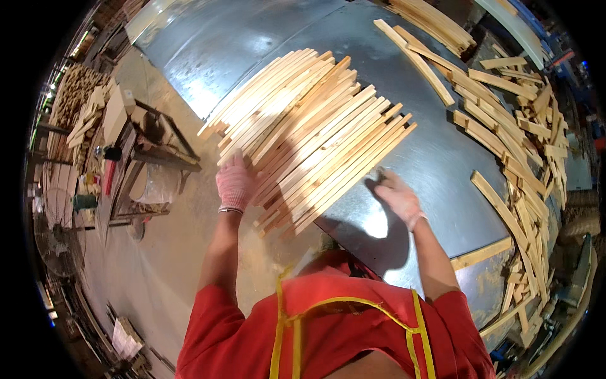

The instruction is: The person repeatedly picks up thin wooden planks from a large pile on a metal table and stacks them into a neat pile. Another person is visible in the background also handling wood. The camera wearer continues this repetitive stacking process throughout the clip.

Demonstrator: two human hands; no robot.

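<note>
A wide layer of pale wooden strips (322,136) lies side by side on the grey metal tabletop (284,28), slanting from lower left to upper right, with uneven ends. Some near ends overhang the table's left edge. My left hand (237,184), in a pinkish knit glove, rests at the left ends of the strips with its fingers extended against them. My right hand (399,197), gloved too, is over the metal just right of the nearest strips, apart from them. Its fingers are loosely stretched toward the strips, and nothing shows in them.
Loose wooden pieces (495,123) are heaped along the table's right side, with a bundle of longer boards (432,25) at the far right. Left of the table stands a wooden stand (145,161) on the floor. A fan (58,246) is at the far left.
</note>
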